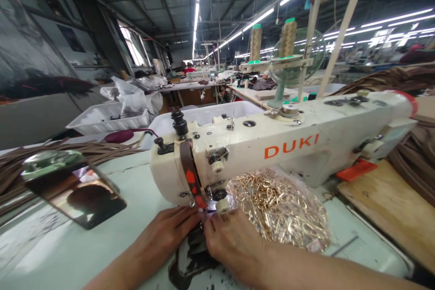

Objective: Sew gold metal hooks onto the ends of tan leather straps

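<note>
A white sewing machine (234,140) marked DUKI stands across the table in front of me. My left hand (170,226) reaches in from the left, its fingers pressed together beside the presser foot area. My right hand (231,240) is curled in a pinch on the other side, close to the left fingertips. Whatever small piece lies between the fingers is hidden by them and by the machine head. Below the hands is a dark metal plate (193,253) with dark scraps around it. A clear bag of gold metal clasps (278,204) sits under the machine arm, beside my right hand.
A phone (74,190) lies on the pale green table (136,176) at left, near brown strips (112,152). White bins (112,120) stand behind. Thread cones (287,38) and a fan (280,93) rise beyond the machine. A wooden board (390,204) is at right.
</note>
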Demonstrator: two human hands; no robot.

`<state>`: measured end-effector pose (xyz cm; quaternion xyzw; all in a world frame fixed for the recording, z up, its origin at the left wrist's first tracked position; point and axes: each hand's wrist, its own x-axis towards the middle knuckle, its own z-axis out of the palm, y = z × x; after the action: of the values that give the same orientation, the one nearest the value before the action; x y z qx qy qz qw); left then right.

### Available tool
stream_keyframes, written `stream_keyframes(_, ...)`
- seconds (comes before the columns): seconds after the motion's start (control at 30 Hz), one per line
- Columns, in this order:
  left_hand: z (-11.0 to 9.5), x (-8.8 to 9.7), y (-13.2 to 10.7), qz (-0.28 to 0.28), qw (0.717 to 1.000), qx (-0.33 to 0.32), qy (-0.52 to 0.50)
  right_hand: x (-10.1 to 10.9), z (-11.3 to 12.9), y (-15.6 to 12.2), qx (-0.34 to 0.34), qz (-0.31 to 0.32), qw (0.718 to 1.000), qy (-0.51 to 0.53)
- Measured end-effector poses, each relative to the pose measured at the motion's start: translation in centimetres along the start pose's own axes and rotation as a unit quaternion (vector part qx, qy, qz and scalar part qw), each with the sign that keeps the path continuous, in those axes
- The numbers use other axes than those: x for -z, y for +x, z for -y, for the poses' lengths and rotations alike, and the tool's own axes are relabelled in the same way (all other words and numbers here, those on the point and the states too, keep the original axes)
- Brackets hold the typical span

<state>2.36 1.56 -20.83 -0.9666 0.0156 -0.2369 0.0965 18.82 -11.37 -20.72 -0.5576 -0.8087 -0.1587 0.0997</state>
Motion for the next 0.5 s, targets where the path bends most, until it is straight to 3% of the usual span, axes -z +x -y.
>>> stream_keyframes(0.17, -0.2, -0.5, -0.7, 0.011, 1.0, 0.001, 0.008, 0.5, -0.3, -0.4, 0.0, 0.019, 1.0, 0.01)
stream_keyframes(0.33, -0.8, 0.2, 0.4, -0.018, 1.0, 0.0, -0.003, 1.8, -1.8, -0.7, 0.007, 0.05, 0.998, 0.036)
stream_keyframes(0.5, -1.6, 0.8, 1.2, 0.021, 0.998, 0.018, -0.057, 3.2, -4.4, -0.7, 0.027, 0.107, 0.993, 0.032)
